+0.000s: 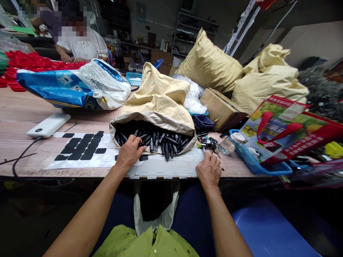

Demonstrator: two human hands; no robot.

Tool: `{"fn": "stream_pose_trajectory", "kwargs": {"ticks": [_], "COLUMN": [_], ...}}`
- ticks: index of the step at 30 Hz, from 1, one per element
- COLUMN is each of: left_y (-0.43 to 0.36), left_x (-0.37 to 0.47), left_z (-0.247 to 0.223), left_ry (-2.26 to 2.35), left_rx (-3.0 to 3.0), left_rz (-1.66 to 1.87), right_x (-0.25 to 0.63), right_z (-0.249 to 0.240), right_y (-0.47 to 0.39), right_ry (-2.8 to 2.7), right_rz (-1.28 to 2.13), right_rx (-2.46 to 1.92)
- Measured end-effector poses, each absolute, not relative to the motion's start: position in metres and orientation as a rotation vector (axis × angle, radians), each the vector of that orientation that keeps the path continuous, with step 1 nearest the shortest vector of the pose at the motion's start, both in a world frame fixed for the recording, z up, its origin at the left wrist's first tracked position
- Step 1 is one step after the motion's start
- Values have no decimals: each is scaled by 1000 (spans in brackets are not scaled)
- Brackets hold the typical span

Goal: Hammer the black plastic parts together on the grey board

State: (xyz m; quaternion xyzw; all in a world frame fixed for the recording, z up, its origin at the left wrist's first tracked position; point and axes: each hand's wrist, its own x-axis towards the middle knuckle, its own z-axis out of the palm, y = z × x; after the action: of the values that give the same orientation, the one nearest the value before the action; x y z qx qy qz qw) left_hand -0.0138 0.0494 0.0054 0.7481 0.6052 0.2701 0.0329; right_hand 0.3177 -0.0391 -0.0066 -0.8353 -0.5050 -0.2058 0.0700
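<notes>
A cream woven sack (158,103) lies on the table with its mouth facing me. Black cylindrical parts (167,142) with narrow tips fill the opening, and several spill over its lower edge. My left hand (130,151) reaches into the left side of the mouth, fingers curled closed on one of these parts, partly hidden. By the table's front edge, my right hand (209,168) is closed near a pale board (166,171). Slim metal shafts show just above its fingers; what it grips is hidden. Small metal tools (207,143) lie beyond that hand.
To the left are black patches on a white sheet (81,147), a white power bank (49,125) and a blue-white bag (80,85). Rightward stand a clear jar (227,146), a blue basket (252,160) and a cardboard box (221,109). Another person (91,44) sits across the table.
</notes>
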Motion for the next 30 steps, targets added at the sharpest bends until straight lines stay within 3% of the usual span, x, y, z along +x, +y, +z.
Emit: {"fn": "stream_pose_trajectory", "kwargs": {"ticks": [7, 13, 24, 30], "left_y": [18, -17, 1, 10], "left_x": [-15, 19, 5, 28], "left_z": [16, 11, 0, -3], "left_ry": [1573, 1138, 1150, 1184], "left_rx": [2004, 1844, 2315, 2362], "left_rz": [1442, 1110, 694, 684], "right_x": [318, 317, 316, 318], "right_z": [-8, -7, -8, -1], "right_y": [-39, -39, -40, -36], "right_ry": [-1516, -1518, -1506, -1420], "right_rz": [-608, -610, -596, -411], "right_rx": [-2509, -2503, -2511, -2533]}}
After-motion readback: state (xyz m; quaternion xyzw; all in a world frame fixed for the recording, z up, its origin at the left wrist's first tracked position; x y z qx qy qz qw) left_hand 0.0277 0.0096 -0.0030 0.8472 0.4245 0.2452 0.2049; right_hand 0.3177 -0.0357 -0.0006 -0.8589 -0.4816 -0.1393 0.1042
